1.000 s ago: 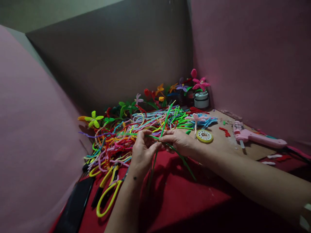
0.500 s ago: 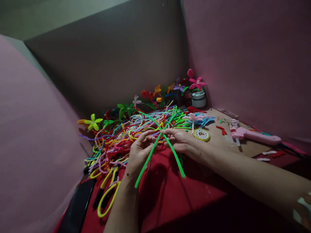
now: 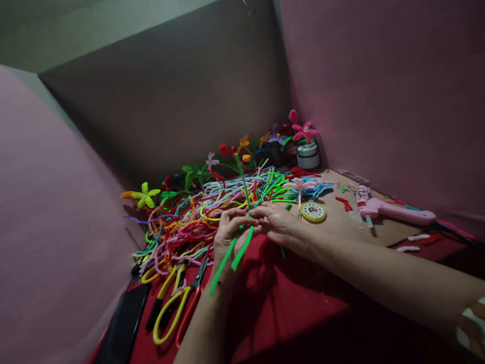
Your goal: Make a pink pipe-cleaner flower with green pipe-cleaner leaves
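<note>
Bright green pipe cleaners (image 3: 242, 248) cross between my two hands, with ends sticking up and others hanging down toward me. My left hand (image 3: 231, 237) is closed, fingers pinching the strands close to the crossing. From the right, my right hand (image 3: 278, 221) grips the same strands with thumb and fingertips; the exact crossing is partly hidden by fingers. Behind the hands lies a big heap of multicoloured pipe cleaners (image 3: 182, 227). Just beyond my right hand are a pale pink pipe-cleaner flower (image 3: 300, 184) and a round yellow-rimmed disc (image 3: 313, 213).
A pink glue gun (image 3: 394, 210) rests on a brown board (image 3: 341, 227) at right. Scissors (image 3: 185, 298), yellow-handled pliers (image 3: 164, 290) and a black flat phone-like object (image 3: 121, 323) lie left. Pipe-cleaner flowers (image 3: 146, 195) and a white jar (image 3: 307, 155) stand at the back.
The green strands have shifted from a wide X: the lower right end has swung left beside the other. My left hand has moved slightly right, uncovering the scissors.
</note>
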Tool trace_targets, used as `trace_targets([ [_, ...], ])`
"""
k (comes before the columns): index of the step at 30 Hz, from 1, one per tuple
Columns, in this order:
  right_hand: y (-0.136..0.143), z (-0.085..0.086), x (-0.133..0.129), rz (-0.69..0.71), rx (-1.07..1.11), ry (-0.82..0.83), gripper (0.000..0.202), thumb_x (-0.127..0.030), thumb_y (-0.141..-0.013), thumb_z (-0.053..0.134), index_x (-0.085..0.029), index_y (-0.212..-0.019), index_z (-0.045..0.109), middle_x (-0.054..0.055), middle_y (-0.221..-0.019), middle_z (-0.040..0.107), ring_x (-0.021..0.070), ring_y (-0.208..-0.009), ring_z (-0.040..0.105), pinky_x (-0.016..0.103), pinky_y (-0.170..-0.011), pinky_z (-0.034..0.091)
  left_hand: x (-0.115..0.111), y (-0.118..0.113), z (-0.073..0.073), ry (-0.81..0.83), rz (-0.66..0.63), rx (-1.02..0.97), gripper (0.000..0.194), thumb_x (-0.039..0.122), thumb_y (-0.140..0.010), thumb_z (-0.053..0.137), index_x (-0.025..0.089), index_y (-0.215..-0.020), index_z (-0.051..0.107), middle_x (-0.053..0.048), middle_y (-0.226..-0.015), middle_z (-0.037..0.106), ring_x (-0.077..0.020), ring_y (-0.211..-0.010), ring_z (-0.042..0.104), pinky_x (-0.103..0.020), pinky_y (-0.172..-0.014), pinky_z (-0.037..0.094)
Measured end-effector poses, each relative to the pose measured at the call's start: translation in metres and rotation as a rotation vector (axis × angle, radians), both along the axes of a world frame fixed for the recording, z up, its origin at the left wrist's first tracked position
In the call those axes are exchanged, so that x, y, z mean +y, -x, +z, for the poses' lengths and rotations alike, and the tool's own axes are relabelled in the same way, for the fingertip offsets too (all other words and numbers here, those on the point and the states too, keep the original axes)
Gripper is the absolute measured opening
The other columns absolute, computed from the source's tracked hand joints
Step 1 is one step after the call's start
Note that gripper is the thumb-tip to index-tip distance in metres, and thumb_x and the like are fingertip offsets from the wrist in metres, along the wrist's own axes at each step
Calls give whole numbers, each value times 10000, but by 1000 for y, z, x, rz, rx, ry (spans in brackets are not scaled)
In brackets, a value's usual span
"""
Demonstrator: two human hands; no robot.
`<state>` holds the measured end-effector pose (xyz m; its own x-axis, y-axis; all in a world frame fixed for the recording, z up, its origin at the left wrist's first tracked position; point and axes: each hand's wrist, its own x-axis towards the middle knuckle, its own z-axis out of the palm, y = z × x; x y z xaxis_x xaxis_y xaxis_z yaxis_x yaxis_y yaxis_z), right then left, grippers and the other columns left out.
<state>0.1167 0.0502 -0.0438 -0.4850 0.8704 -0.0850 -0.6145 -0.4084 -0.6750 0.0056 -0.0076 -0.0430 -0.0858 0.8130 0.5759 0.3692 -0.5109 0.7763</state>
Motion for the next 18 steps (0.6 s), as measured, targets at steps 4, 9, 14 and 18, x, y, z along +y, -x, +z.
trace_targets([
  [4,0,-4,-3,-15,-80,-127,184,-67,-581,558,-142,-747,530,-30,-493,540,86,-380,479,177,-317,354,-2,-1,3,168,-17,-240,95,238,-671,660,172,-739,668,-11,-741,582,-102,-628,539,-209,-538,437],
  [9,1,-4,-9,12,-80,-267,181,-133,-588,589,-140,-766,558,-35,-504,548,97,-367,496,188,-291,374,2,-3,0,206,-26,-532,183,246,-642,683,154,-794,639,-12,-734,641,-90,-577,566,-203,-530,441],
  [14,0,-4,-13,6,-125,-386,194,-197,-624,599,-127,-804,600,-28,-512,560,93,-384,503,191,-320,396,1,-5,2,175,65,-500,232,270,-614,703,133,-781,618,8,-621,594,-56,-469,499,-164,-431,378],
  [18,-1,-4,-15,-22,-193,-499,221,-232,-671,582,-114,-849,638,-25,-496,549,72,-372,460,182,-338,368,-1,-6,5,149,34,-535,288,251,-611,712,154,-856,597,61,-539,512,-30,-405,419,-146,-383,307],
])
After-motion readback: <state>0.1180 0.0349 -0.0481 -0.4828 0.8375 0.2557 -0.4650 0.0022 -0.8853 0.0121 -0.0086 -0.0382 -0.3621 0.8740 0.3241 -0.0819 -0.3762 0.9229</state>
